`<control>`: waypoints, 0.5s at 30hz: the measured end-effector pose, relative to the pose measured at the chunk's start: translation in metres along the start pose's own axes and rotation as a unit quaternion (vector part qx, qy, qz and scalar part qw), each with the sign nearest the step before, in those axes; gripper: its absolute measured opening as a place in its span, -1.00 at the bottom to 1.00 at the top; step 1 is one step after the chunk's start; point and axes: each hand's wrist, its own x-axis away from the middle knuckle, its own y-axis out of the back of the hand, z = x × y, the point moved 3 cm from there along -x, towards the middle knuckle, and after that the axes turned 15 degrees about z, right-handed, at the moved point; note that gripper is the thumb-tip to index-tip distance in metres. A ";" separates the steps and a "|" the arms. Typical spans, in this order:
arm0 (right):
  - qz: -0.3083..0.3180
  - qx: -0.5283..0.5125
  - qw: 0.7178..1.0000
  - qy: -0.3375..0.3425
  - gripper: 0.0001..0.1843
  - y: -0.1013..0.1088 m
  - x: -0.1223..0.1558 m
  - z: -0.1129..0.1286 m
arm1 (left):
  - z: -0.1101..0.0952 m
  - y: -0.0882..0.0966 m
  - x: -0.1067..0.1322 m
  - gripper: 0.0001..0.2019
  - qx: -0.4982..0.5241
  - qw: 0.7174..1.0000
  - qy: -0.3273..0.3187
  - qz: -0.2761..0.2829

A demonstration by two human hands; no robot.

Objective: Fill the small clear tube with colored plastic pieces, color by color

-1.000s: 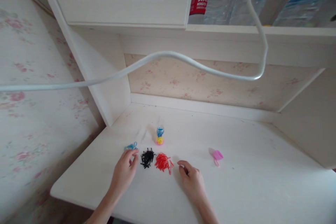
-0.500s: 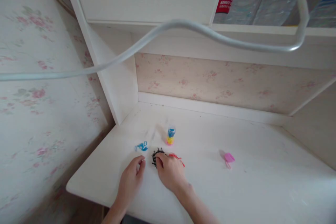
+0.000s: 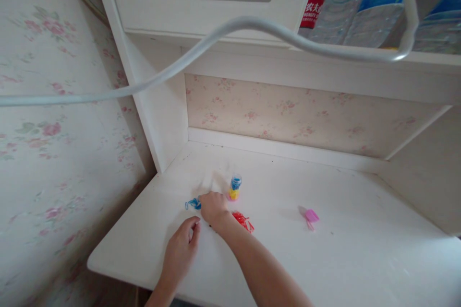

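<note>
Near the desk's left part, my right hand (image 3: 215, 208) reaches to a small pile of blue paper-clip-like loops (image 3: 195, 203), its fingertips bent together at the pile's right edge. What lies in those fingers is hidden. Closer to me, my left hand (image 3: 182, 243) has thumb and forefinger pinched, with a tiny pale bit at the tips that I cannot identify. Under my right forearm's far side shows a pile of red strips (image 3: 244, 221). The black pile is almost wholly covered by my right hand. Behind it stands a small clear container (image 3: 235, 188) with blue and yellow contents.
A pink piece with a loop (image 3: 311, 216) lies to the right on the white desk (image 3: 288, 264). A pale cable (image 3: 248, 23) crosses high in front. Above are a cabinet (image 3: 209, 14) and plastic bottles (image 3: 372, 14) on a shelf.
My right hand has moved away and left from the black pile to the blue loops, uncovering the red strips. My left hand stays nearly in place. The view has shifted slightly.
</note>
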 end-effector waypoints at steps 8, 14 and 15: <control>0.007 -0.011 1.000 0.009 -0.75 0.001 0.000 0.000 | -0.001 0.001 0.002 -0.72 -0.007 1.000 -0.018 -0.011; -0.003 -0.025 0.999 0.026 -0.75 -0.003 0.005 0.000 | 0.000 0.000 0.001 -0.71 -0.022 1.000 -0.015 -0.009; -0.008 -0.029 0.999 0.028 -0.75 -0.003 0.005 0.000 | 0.000 0.000 0.001 -0.71 -0.023 1.000 -0.014 -0.008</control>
